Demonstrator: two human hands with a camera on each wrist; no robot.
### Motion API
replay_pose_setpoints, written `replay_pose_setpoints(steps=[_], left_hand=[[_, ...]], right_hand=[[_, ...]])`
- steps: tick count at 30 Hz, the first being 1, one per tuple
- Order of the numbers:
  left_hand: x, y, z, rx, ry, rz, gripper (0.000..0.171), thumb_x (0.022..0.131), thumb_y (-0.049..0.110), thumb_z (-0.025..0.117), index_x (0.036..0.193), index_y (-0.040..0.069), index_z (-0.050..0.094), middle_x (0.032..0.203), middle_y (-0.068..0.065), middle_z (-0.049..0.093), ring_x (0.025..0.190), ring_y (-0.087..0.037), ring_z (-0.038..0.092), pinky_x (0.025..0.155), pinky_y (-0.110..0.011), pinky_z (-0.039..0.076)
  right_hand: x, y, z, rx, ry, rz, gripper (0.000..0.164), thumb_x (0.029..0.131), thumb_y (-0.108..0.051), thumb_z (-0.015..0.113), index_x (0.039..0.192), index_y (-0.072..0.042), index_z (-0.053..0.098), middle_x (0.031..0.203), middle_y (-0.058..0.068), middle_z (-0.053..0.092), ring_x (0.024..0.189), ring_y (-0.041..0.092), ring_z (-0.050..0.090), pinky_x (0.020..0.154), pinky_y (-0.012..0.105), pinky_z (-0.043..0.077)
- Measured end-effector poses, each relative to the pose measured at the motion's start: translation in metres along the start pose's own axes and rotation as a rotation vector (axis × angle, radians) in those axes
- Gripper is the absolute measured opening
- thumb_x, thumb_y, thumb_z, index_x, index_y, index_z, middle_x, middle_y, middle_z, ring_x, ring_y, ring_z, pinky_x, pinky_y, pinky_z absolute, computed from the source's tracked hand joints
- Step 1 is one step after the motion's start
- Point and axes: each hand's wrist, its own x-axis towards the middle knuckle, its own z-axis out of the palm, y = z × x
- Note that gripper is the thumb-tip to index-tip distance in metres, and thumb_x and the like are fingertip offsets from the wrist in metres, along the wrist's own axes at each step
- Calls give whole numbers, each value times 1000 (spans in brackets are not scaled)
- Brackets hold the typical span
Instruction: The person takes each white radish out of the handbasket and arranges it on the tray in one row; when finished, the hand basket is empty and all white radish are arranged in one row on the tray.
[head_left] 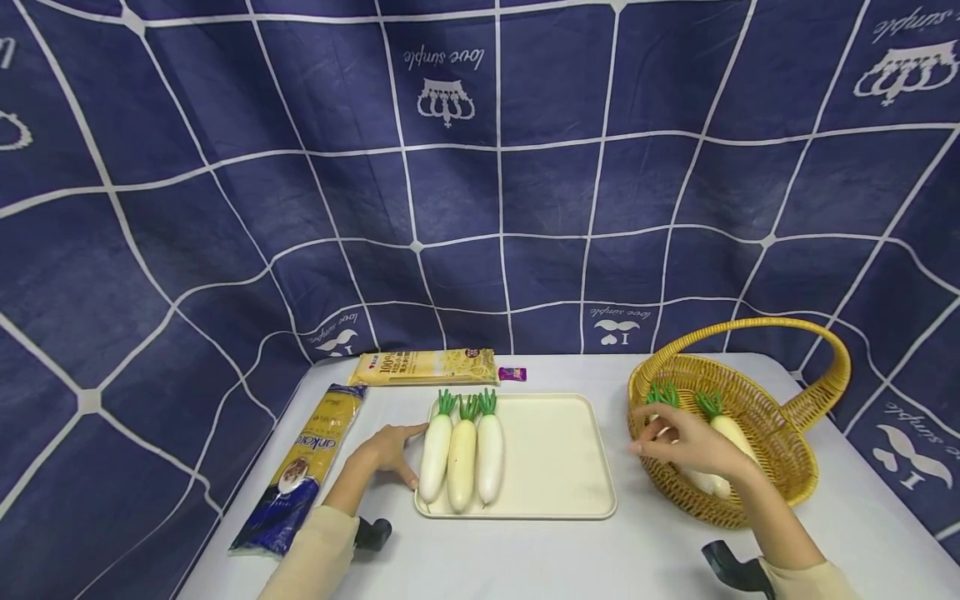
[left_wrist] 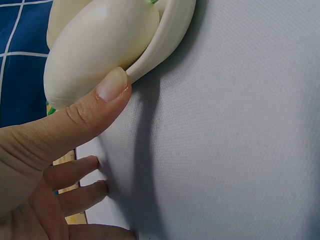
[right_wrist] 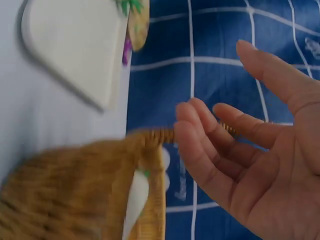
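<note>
Three white radishes with green tops, a left one (head_left: 436, 458), a yellower middle one (head_left: 462, 468) and a right one (head_left: 491, 458), lie side by side on the left part of a cream tray (head_left: 555, 458). My left hand (head_left: 390, 450) is at the tray's left edge, fingers spread; in the left wrist view its thumb (left_wrist: 111, 89) touches the rim beside a radish. Over the left side of a wicker basket (head_left: 798, 475), my right hand (head_left: 697, 442) is held with loosely bent fingers and nothing in them. Inside the basket are a yellowish radish (head_left: 735, 433) and a whiter radish (head_left: 707, 481), partly hidden by that hand.
Left of the tray lies a blue and gold pasta packet (head_left: 300, 471). A yellow packet (head_left: 423, 367) and a small purple packet (head_left: 513, 374) lie behind it. The basket's arched handle (head_left: 750, 322) rises at the right. A blue checked cloth (head_left: 540, 200) hangs behind the table.
</note>
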Motion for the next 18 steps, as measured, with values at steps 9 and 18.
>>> replay_pose_setpoints(steps=[9, 18], left_hand=[[-1, 1, -1, 10, -13, -17, 104, 46, 26, 91, 139, 14, 47, 132, -24, 52, 125, -48, 41, 102, -63, 35], [0, 0, 0, 10, -5, -2, 103, 46, 25, 91, 139, 15, 48, 131, -24, 53, 125, -50, 40, 101, -63, 35]], right_hand=[[-8, 12, -19, -130, 80, 130, 38, 83, -18, 71, 105, 10, 56, 80, 5, 58, 68, 10, 52, 54, 22, 49], [-15, 27, -29, -235, 81, 220, 50, 82, -23, 72, 112, 12, 53, 88, 11, 59, 78, 19, 55, 59, 28, 49]])
